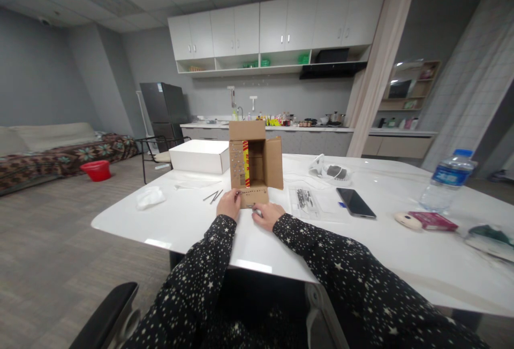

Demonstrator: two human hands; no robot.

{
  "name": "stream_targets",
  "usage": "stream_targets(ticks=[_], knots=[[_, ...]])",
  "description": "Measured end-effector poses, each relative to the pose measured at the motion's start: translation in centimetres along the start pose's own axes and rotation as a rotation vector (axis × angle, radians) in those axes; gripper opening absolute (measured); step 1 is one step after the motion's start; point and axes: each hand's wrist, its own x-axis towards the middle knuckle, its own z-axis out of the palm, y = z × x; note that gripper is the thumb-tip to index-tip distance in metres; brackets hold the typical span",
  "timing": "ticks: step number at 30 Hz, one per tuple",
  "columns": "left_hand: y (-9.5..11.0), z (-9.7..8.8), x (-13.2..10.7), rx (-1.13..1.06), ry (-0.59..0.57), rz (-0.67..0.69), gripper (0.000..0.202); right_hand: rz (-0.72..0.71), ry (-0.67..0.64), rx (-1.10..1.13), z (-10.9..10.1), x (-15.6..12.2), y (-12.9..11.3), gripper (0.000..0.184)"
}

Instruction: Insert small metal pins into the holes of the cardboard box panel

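One opened carton [237,166] was flanked at its front flap [254,198] by the left hand [228,204] and the right hand [268,215].
In the head view, it was seen on the table [180,220], flaps already unfolded, none closed; either hand's grasp could not be told.

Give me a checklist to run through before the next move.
1. Cardboard box opening toward the person: ok, upper, right and lower flaps folded out.
2. Left grip at the lower flap: ok, at its left edge.
3. Right grip at that flap: ok, by its lower right edge; how firmly it presses, cannot tell.
4. Thin dark rods well away from the hands: not ok, close to the left grip, on its left.
5. Phone apart from both hands: ok, lying off to the right.
6. Water bottle upright and capped: ok.
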Motion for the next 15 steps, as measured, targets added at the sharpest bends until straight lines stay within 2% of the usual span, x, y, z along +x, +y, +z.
stream_targets(ticks=[15], knots=[[-0.61, 0.63, 0.20, 0.015, 0.020, 0.088, 0.018, 0.002, -0.015, 0.002, -0.11, -0.07, -0.04, 0.039]])
